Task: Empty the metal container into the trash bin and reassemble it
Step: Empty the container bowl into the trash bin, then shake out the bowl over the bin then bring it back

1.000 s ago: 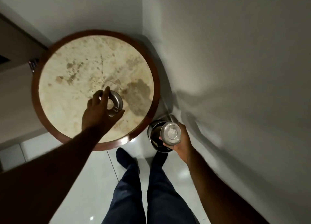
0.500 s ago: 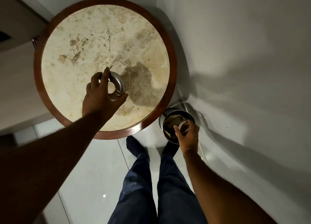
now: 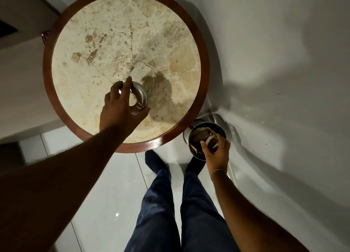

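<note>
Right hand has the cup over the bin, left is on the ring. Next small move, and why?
Probably tip the metal cup further. The right hand holds it over the open trash bin, its mouth angled down into the bin. The left hand steadies the metal ring on the round table, so reassembly waits.

Left hand [image 3: 121,109] on metal ring [image 3: 139,98] atop round table [image 3: 204,66]; right hand [image 3: 217,153] with cup [image 3: 212,142] over trash bin [image 3: 221,131].

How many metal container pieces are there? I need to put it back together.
2. A metal ring sits on the round table, gripped by the left hand; a metal cup is in the right hand over the trash bin. Others may be hidden.
</note>
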{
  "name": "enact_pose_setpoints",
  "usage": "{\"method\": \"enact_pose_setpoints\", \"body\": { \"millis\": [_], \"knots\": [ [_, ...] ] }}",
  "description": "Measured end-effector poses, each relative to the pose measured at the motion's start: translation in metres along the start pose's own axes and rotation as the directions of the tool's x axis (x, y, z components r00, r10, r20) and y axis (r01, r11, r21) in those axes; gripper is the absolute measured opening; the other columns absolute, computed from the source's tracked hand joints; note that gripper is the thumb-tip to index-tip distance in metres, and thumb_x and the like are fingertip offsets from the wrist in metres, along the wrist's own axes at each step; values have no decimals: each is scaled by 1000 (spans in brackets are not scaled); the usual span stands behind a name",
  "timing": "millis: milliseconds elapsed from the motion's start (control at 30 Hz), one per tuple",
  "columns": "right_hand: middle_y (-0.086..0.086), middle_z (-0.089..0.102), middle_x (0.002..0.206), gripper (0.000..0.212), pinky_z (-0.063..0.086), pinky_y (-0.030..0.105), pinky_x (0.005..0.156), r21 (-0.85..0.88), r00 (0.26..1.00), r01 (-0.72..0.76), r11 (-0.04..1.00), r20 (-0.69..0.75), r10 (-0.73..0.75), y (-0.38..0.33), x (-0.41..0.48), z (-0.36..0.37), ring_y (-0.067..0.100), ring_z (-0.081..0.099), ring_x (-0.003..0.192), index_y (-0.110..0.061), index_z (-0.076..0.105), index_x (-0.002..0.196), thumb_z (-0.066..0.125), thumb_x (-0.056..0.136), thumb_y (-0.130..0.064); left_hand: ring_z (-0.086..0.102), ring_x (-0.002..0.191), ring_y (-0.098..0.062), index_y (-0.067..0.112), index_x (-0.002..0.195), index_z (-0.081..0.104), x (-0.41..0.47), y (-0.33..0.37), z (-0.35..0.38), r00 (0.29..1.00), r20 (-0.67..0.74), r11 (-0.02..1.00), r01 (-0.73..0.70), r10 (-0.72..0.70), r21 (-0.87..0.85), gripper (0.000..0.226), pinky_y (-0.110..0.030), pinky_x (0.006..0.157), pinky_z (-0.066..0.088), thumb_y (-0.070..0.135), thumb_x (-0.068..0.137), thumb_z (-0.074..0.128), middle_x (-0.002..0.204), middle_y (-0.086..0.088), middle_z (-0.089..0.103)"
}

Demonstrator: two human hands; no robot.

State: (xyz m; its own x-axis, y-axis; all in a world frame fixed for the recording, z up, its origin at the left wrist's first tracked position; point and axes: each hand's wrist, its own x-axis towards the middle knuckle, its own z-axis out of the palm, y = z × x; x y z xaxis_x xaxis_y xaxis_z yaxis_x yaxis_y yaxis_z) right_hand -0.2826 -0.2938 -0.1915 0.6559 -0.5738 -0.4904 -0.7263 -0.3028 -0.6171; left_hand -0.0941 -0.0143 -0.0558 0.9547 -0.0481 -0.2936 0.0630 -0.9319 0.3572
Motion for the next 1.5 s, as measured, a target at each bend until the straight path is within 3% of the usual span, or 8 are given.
{"method": "enact_pose_setpoints", "body": {
  "millis": [167,300,733,967,1100,1233,1367,1500],
  "knots": [
    [16,48,156,73,53,43,107,-52,996,57,997,-67,-60,-15,4,2,37,54,139,-13,51,151,82,91,-40,44,143,-38,25,169,26,2,2,2,1000,-10,1000,-12,11,-10,107,-53,96,56,51,84,85,163,-9,38],
    [17,47,159,74,56,54,108,-140,997,65,988,-30,-70,-12,5,5,38,52,143,-14,53,151,80,90,-46,45,142,-38,24,169,26,0,3,4,1000,-8,1000,-8,8,-12,107,-53,96,56,50,83,86,162,-9,38],
    [22,52,152,73,57,59,104,-214,998,57,975,10,-56,-7,12,16,43,53,139,-10,57,147,84,87,-42,45,142,-40,24,169,26,-11,-9,17,1000,25,999,16,-15,-40,108,-53,104,53,50,83,86,162,-10,38],
    [19,52,152,69,57,49,102,-198,992,107,974,-50,-119,-14,15,10,37,55,136,-12,59,144,85,87,-40,44,143,-37,25,169,25,-17,-11,20,999,28,997,44,-42,-62,109,-51,103,52,50,82,86,162,-8,38],
    [26,52,151,67,55,55,103,-260,998,56,964,48,-46,-5,8,11,48,52,137,-10,60,143,85,86,-35,44,144,-37,25,169,26,-18,-11,18,998,33,996,51,-48,-73,110,-51,106,51,49,82,87,163,-8,38],
    [19,51,153,68,54,49,103,-202,993,110,973,-7,-114,-19,14,12,39,52,139,-12,58,144,84,88,-40,44,145,-37,24,169,26,-17,-12,22,998,30,993,62,-59,-99,109,-50,110,49,50,82,87,164,-8,38],
    [19,57,147,67,57,51,103,-132,999,19,991,-23,-22,-26,9,11,39,59,133,-11,59,144,83,88,-39,43,145,-38,24,169,26,-20,-10,25,996,63,993,65,-59,-96,110,-51,110,48,51,82,87,164,-9,37],
    [-18,67,115,21,62,41,94,243,996,56,968,-79,-37,-65,25,-3,4,70,106,-24,68,121,70,101,-30,44,145,-38,24,170,25,-16,-2,32,995,86,989,70,-60,-129,110,-48,113,46,53,83,86,164,-9,38]
  ]
}}
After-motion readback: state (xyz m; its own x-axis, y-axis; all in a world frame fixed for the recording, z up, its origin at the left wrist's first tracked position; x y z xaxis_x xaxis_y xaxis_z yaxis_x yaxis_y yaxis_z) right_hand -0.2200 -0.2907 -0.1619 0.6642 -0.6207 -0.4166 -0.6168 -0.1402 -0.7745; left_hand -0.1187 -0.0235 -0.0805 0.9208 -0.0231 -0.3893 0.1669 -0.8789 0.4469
